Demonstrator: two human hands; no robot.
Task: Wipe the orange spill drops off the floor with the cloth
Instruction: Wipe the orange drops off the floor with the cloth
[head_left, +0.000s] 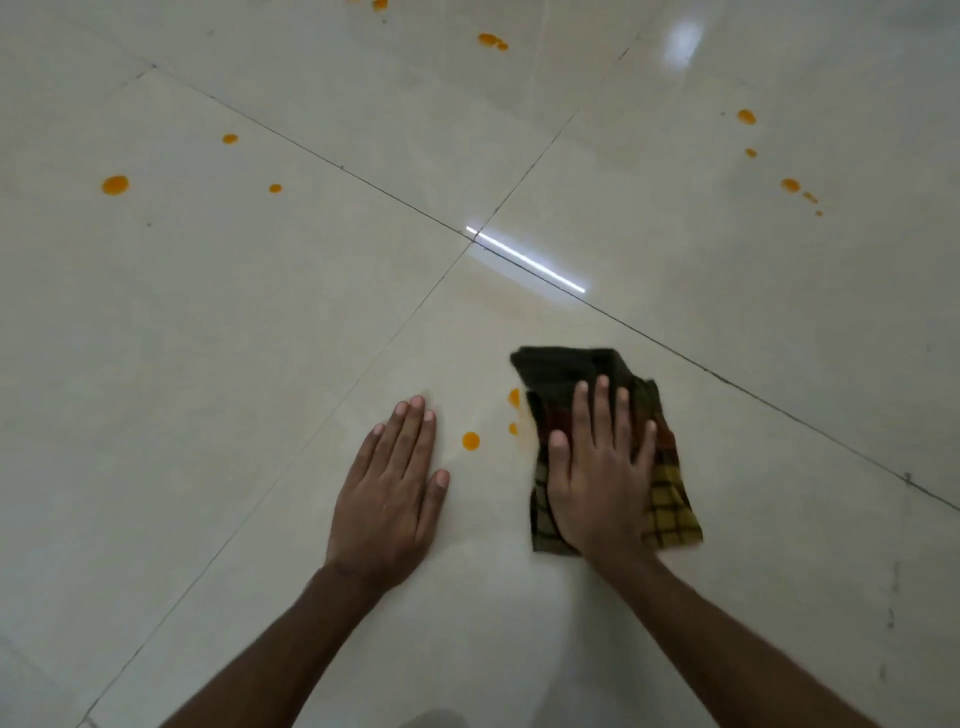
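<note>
Glossy cream tiled floor (260, 312), dark grout lines, lamp glare. Right hand (597, 483) spread flat, pressed on checked cloth (670, 509). Left hand (389, 499) flat on bare tile, fingers together, empty. Orange drops (470, 440) between hands, two touching cloth edge; more scattered farther off.

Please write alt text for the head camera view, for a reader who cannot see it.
A right hand presses a checked cloth flat on a pale tiled floor beside an orange drop; the left hand rests flat nearby. More orange drops dot the tiles farther away.
</note>
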